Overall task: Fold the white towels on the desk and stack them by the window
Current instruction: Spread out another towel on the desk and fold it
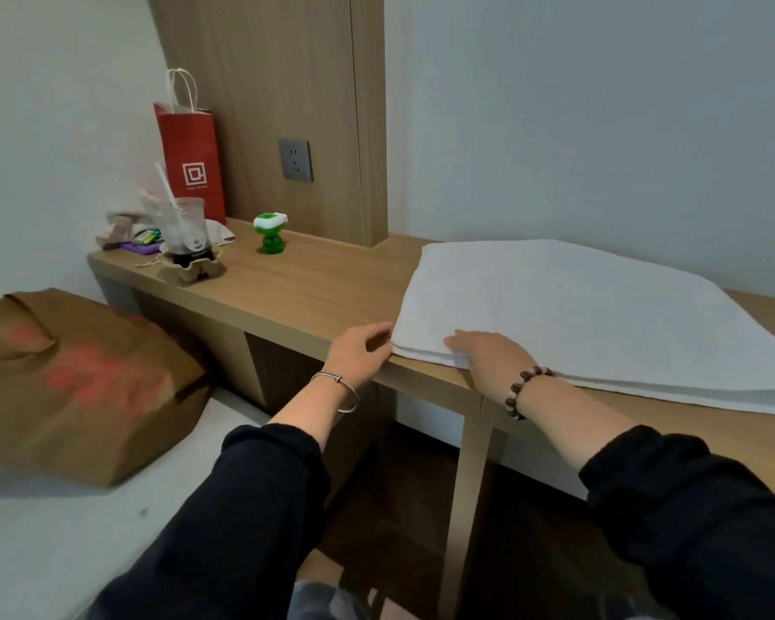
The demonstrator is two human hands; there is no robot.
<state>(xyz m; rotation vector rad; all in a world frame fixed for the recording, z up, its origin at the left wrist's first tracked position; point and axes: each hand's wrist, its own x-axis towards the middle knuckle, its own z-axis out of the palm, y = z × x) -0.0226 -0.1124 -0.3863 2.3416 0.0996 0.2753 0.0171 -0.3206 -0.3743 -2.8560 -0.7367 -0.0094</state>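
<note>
A white towel (pixel 578 315), folded over into at least two layers, lies flat on the wooden desk (pixel 314 293) and reaches past the right edge of the view. My left hand (pixel 361 349) sits at the towel's near left corner, fingers loosely curled and touching its edge at the desk's front rim. Whether those fingers pinch the cloth is hidden. My right hand (pixel 488 351) rests flat on top of the towel near that same corner, fingers straight and pointing left. No window is in view.
At the desk's far left stand a red paper bag (pixel 191 158), a plastic cup with a straw (pixel 184 230) in a paper holder, and a small green figure (pixel 270 232). A brown paper bag (pixel 77 382) lies on the bed at left. A wall socket (pixel 295 159) sits above the desk.
</note>
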